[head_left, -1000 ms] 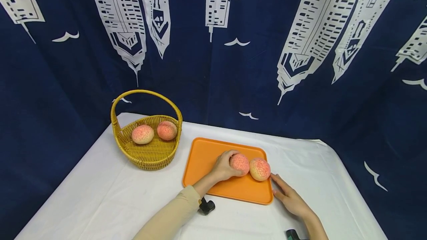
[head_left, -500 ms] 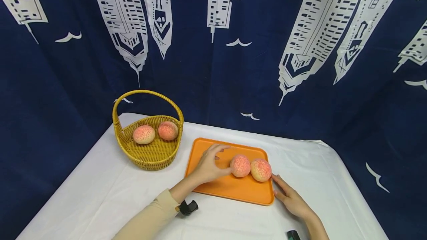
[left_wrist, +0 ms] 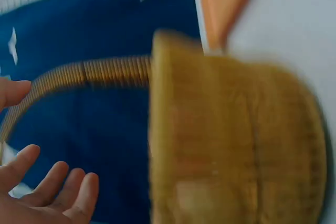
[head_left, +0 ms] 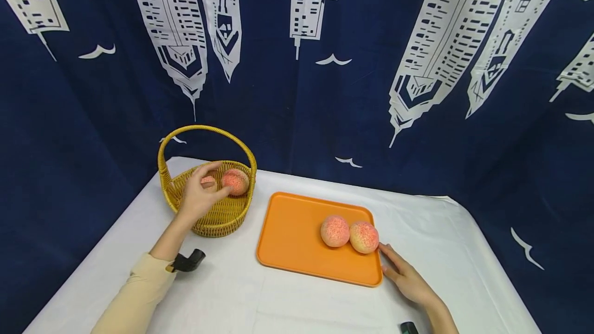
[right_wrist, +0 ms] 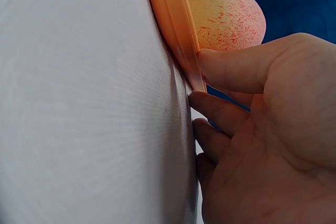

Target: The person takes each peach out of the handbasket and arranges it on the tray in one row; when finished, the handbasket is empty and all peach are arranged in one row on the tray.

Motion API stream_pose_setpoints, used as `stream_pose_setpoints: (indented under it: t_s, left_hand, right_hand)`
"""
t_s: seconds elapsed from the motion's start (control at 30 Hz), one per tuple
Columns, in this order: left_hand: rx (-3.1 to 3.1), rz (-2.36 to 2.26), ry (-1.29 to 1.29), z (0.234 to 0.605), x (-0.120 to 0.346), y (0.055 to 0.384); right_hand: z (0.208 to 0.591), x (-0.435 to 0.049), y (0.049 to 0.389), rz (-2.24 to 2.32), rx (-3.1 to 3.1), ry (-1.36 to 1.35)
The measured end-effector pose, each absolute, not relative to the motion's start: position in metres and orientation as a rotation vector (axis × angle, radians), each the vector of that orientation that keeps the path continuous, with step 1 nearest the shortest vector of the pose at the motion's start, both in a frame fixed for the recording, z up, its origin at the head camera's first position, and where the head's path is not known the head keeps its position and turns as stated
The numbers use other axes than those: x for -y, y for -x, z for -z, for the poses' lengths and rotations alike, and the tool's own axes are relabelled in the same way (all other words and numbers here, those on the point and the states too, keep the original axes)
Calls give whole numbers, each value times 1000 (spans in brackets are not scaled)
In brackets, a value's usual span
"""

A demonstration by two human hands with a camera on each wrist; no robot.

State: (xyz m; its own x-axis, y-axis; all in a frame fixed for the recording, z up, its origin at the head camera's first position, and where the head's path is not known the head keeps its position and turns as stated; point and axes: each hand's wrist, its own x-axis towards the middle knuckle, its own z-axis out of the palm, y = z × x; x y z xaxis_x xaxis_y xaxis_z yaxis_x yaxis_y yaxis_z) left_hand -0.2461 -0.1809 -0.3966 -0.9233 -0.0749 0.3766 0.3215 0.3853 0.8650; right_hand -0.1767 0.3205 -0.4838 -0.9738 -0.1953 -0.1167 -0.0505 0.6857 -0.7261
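Over the wicker basket (head_left: 218, 228) my left hand (head_left: 197, 197) has its fingers and thumb spread, nothing between them. It partly covers one peach (head_left: 208, 181); a second peach (head_left: 235, 182) lies to the right inside the basket. The left wrist view shows that hand's fingers (left_wrist: 50, 182) apart, near the basket handle (left_wrist: 89, 73). On the orange tray (head_left: 292, 236) two peaches sit side by side, the left peach (head_left: 335, 231) and the right peach (head_left: 364, 237). My right hand (head_left: 410, 282) rests at the tray's right edge, its thumb at the rim and fingertips on the cloth.
A white cloth (head_left: 260, 303) covers the table. Behind stands a navy curtain (head_left: 278, 107) with white building prints. The basket's tall handle (head_left: 209, 128) arches over its opening. Each wrist wears a small black device, such as the left one (head_left: 187, 261).
My left hand has let go of the left peach on the tray and moved left, over to the basket. My right hand has stayed at the tray's edge.
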Motion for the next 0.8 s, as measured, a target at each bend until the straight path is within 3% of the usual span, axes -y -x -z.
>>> stream_pose_setpoints:
  t_s: [0.27, 0.8]
  left_hand:
    - [2447, 1581, -103, 416, 244, 276]
    - [2574, 1795, -243, 434, 243, 300]
  right_hand:
    - [485, -321, 177, 1155, -2712, 189]
    - [485, -320, 178, 1163, -2700, 181]
